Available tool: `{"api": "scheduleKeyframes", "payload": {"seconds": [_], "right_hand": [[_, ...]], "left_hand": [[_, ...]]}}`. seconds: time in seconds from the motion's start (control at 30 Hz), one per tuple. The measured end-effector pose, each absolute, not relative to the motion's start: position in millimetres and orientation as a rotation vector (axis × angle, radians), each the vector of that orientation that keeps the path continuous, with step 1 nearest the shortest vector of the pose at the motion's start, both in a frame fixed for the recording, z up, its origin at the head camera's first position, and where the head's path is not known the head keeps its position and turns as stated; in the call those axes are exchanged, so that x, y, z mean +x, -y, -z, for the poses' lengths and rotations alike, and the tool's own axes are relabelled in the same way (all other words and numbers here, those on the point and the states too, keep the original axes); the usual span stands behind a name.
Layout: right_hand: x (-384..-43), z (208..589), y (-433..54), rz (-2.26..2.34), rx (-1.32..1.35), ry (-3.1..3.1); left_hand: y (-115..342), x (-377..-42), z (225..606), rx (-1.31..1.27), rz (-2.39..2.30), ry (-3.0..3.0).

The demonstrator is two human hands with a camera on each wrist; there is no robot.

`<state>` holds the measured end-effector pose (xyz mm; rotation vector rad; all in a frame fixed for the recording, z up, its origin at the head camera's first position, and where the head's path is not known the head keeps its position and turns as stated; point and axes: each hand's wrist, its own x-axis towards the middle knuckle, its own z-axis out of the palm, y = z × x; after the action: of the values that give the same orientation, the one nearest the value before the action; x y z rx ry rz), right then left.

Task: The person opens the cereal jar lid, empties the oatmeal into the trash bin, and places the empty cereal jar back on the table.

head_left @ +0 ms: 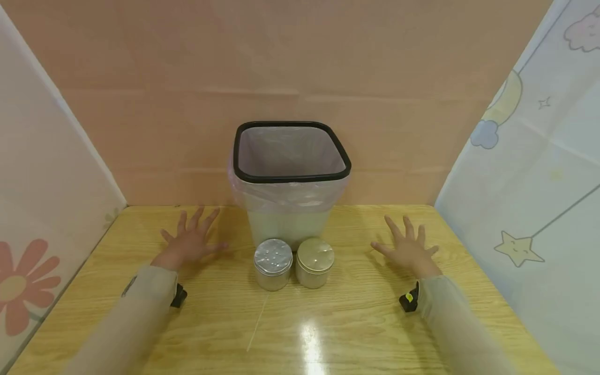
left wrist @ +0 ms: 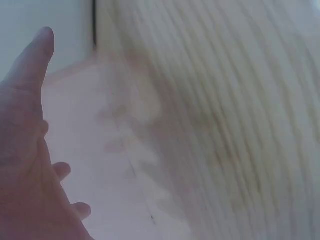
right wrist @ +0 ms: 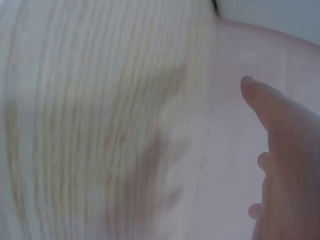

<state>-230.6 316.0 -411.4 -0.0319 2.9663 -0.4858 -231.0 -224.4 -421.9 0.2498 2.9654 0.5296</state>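
At the foot of the lined bin [head_left: 288, 224]: one silver-topped canister [head_left: 273, 264], one gold-topped canister [head_left: 315, 263]. I judge both light, stiff, slick; grasp around the sides. My left hand [head_left: 189, 244], right hand [head_left: 407, 249]: empty, fingers spread wide.

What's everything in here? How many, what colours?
Bin: one, whitish, black rim, at back
Bag: one, pale pink, lining the bin
Silver tin: one, silver, before the bin
Gold tin: one, gold lid, beside it
Table: one, yellow wood, underneath
Thin line: one, pale, on table
Back wall: one, peach, behind
Side walls: two, whitish with pictures, both sides
Wrist gadgets: two, black, at wrists
Sleeves: two, greyish, on arms
Left hand: one, bare, table's left
Right hand: one, bare, table's right
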Motion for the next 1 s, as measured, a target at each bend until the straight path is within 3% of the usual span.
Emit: {"api": "scheduleKeyframes", "payload": {"seconds": [0.43, 1.0], "right_hand": [[-210.2, 418.0, -290.8, 0.855, -0.132, -3.016], [-178.1, 407.9, -236.2, 1.511, -0.346, -3.126]], "left_hand": [[217.3, -218.7, 432.3, 0.295, -0.699, -2.971], [187.3, -204.2, 425.6, 0.64, -1.325, -2.928]]}}
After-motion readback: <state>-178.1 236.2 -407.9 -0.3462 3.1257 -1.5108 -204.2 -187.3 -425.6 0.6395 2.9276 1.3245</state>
